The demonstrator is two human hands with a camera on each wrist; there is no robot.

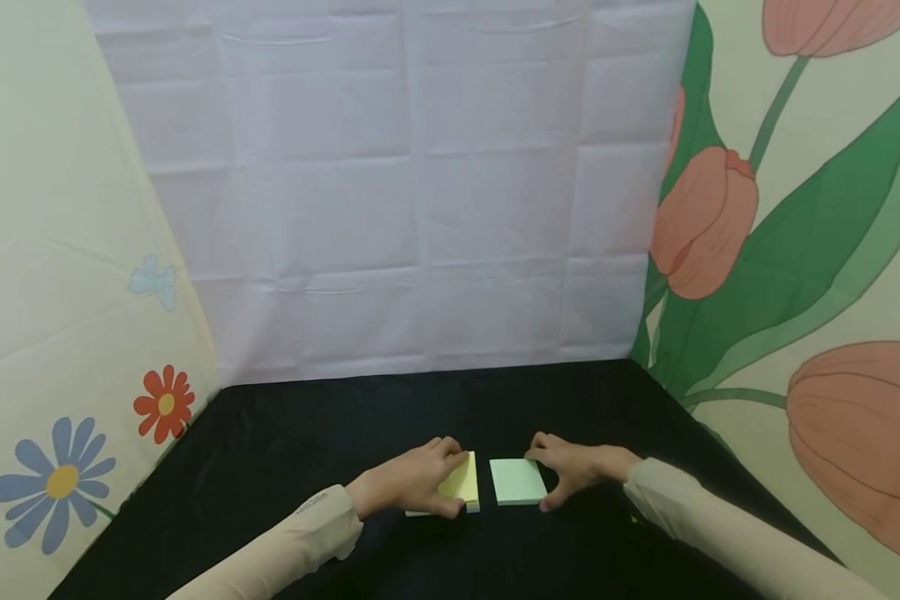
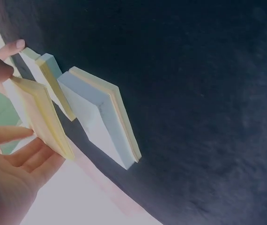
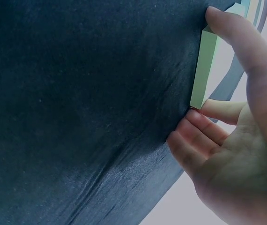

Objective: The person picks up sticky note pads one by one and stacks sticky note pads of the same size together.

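Note:
My left hand (image 1: pixel 420 477) grips a yellow sticky note pad (image 1: pixel 461 479) by its edges, thumb on the near side and fingers on the far side. In the left wrist view this yellow pad (image 2: pixel 44 117) appears raised over a thinner blue-and-yellow pad (image 2: pixel 56 84). Beside them lies a pale blue pad (image 2: pixel 96 122) with a cream layer under it, mostly hidden by my hand in the head view. To the right, my right hand (image 1: pixel 573 465) holds a light green sticky note pad (image 1: pixel 517 481) at the table, thumb at its near edge, index finger at its far edge.
A black cloth (image 1: pixel 330 433) covers the table under the pads. Behind it hangs a creased white sheet (image 1: pixel 420 208). Flower-printed panels stand at the left (image 1: pixel 60 333) and right (image 1: pixel 832 292).

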